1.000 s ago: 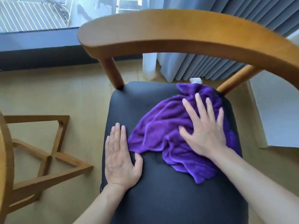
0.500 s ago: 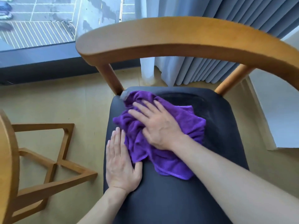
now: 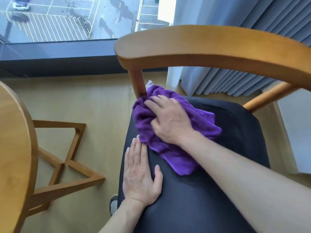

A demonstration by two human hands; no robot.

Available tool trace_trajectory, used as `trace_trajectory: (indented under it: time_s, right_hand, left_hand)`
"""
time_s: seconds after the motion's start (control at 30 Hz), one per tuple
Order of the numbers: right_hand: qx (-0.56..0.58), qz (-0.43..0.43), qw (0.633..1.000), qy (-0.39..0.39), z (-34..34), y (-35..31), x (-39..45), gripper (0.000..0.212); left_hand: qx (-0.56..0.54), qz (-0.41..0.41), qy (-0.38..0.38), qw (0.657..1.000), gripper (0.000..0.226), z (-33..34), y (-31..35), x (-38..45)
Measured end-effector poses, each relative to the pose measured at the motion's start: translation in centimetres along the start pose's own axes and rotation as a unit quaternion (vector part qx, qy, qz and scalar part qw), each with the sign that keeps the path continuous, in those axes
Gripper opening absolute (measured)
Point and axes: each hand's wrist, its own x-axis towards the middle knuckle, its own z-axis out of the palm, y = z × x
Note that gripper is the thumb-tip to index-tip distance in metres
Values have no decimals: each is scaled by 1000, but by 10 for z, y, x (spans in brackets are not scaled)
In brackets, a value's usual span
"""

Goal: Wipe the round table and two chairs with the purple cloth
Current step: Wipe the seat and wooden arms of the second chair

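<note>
The left hand lies flat on the near left part of the black seat of the chair, its fingers straight and together, the thumb spread to the side. Just beyond its fingertips the purple cloth lies bunched on the seat, and the right hand presses on it with fingers bent into the folds. Past those fingers the cloth touches the wooden post of the backrest; the round table is far left.
</note>
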Motion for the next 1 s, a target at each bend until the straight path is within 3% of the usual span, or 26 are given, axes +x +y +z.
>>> trace_trajectory:
  time_s: [0.07, 0.17, 0.2, 0.33, 0.43, 0.67, 0.77, 0.9, 1.0]
  right_hand:
    - [-35, 60, 998, -12, -15, 32, 7, 50]
    - [-13, 284, 958, 45, -22, 44, 26, 29]
    - [-12, 309, 950, 49, -18, 32, 33, 26]
    - [-15, 189, 981, 34, 10, -15, 38, 43]
    - [-17, 125, 992, -5, -5, 16, 28, 56]
    - [-24, 226, 973, 42, -40, 97, -14, 53]
    - [-14, 308, 947, 87, -53, 117, -45, 55]
    - [-26, 414, 898, 147, -35, 82, -38, 54]
    - [1, 379, 912, 155, -9, 25, -41, 61]
  left_hand:
    - [-3, -4, -6, 1000, 81, 0, 1, 0]
    - [-2, -8, -6, 1000, 83, 1, 2, 0]
    - [-1, -8, -8, 1000, 83, 1, 3, 1]
    - [3, -14, -10, 1000, 83, 0, 3, 1]
    - [4, -10, -12, 1000, 84, -2, 3, 0]
    - [3, -10, -10, 1000, 84, -2, 2, 0]
    - [-1, -15, -10, 1000, 83, -2, 4, 1]
    - [-2, -25, -19, 1000, 83, -8, 8, 0]
    - [24, -20, -48, 998, 78, -20, 17, 6]
